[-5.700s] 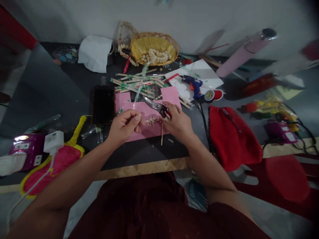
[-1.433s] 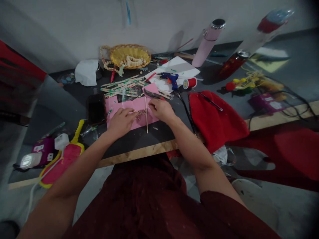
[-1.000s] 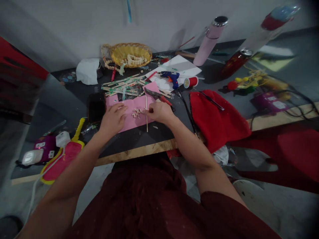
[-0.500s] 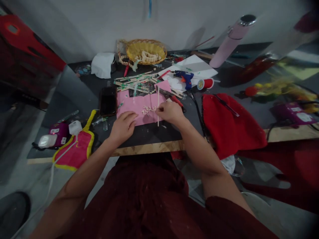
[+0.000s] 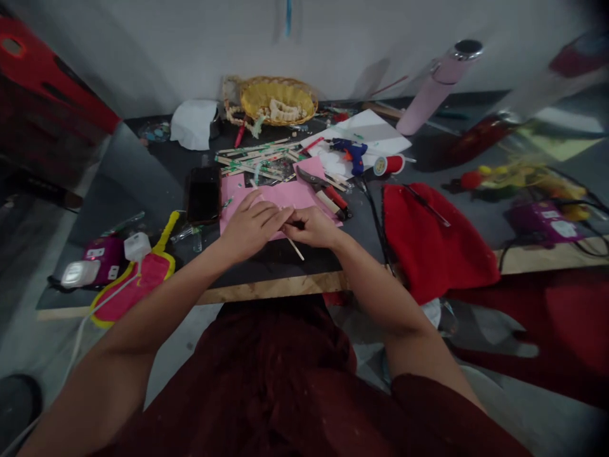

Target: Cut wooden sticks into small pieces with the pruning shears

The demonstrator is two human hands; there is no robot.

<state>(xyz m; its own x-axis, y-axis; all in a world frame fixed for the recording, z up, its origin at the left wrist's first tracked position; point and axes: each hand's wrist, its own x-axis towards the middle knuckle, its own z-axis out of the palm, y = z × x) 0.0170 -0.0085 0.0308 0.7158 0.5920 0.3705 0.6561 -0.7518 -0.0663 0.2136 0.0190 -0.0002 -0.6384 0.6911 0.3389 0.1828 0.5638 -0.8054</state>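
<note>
A thin wooden stick [image 5: 297, 250] slants under my hands, its lower end pointing toward the table edge. My right hand [image 5: 311, 227] is closed on it, thumb and fingers pinched. From the other side my left hand [image 5: 254, 227] reaches across the stick, palm down. Its fingertips press together against the right fingertips; what they grip there is hidden. Both hands are above a pink paper sheet [image 5: 290, 192]. Fingers cover the middle of the sheet. Pliers with red and pale handles [image 5: 333, 198] lie just beyond my right hand.
A phone [image 5: 204, 195] lies left of the paper. Behind it are several wooden sticks [image 5: 257, 152], a blue glue gun [image 5: 351, 152], a red thread spool [image 5: 391, 165] and a yellow basket [image 5: 278, 95]. A red cloth [image 5: 435, 235] covers the right side; a pink bottle [image 5: 440, 86] stands behind.
My left hand has moved right to meet my right hand. The stick has tilted from upright in view to a slant. Small pale pieces on the paper are now covered, and the pliers show more.
</note>
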